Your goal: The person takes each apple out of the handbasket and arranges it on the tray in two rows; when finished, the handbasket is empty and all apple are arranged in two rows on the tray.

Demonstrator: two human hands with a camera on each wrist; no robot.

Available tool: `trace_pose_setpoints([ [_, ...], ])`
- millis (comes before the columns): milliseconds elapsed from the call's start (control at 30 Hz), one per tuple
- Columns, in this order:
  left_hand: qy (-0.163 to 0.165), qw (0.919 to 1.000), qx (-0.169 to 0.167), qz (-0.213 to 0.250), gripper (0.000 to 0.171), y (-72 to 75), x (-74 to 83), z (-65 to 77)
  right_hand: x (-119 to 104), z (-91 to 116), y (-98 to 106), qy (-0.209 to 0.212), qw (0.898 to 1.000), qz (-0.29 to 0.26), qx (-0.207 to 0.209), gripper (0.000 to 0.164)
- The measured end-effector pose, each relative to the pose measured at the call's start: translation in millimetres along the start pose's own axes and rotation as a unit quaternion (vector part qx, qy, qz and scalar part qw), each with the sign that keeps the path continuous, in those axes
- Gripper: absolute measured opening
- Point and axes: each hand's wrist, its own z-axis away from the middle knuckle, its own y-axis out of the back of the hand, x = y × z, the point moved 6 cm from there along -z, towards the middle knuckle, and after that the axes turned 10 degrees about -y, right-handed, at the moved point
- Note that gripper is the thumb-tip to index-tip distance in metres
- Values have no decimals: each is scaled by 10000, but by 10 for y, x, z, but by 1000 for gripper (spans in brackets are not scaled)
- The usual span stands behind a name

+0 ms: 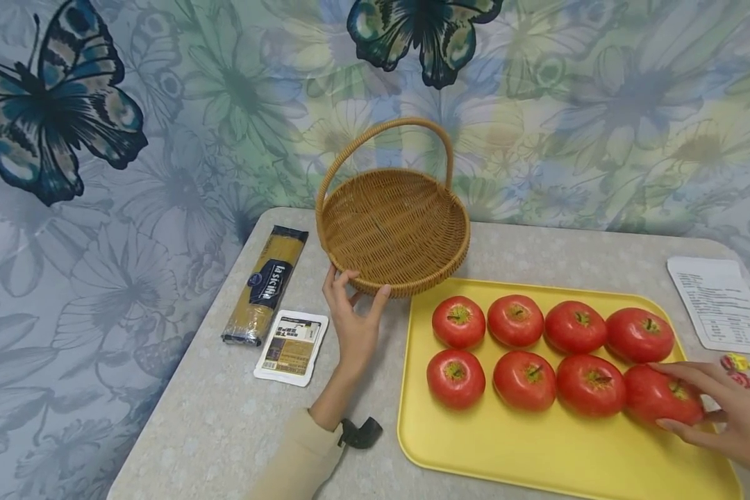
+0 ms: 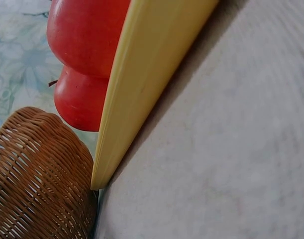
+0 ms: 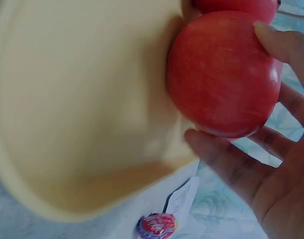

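Observation:
My left hand (image 1: 353,326) grips the near rim of a round wicker basket (image 1: 394,226) with a tall arched handle. The basket holds nothing and tips toward me at the back of the table, behind the left end of a yellow tray (image 1: 506,444). Its woven side (image 2: 40,179) shows in the left wrist view. On the tray sit two rows of red apples (image 1: 515,320). My right hand (image 1: 734,410) has its fingers and thumb around the apple (image 3: 224,74) at the right end of the near row.
Left of the basket lie a pack of spaghetti (image 1: 267,285) and a small white-edged packet (image 1: 291,347). A printed white card (image 1: 721,302) and lollipops (image 1: 737,368) lie right of the tray. A butterfly-patterned cloth (image 1: 537,139) hangs behind the table (image 1: 225,430).

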Motion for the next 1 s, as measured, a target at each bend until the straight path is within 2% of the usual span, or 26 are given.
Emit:
trace_pose_setpoints([
  [200,38,10000,26,12,47,-9,7,6,-59,2,-2,279,9995,110,124,81],
  [833,165,9998,-50,13,48,-20,-1,-31,-107,20,-25,-76,9987,487,-94,87],
  [933,252,9997,-38,-30,48,-14,-41,-28,-166,53,31,158,9982,489,316,92],
  [1000,301,9995,-27,-70,49,-15,-122,-19,-234,79,101,430,9952,455,752,95],
])
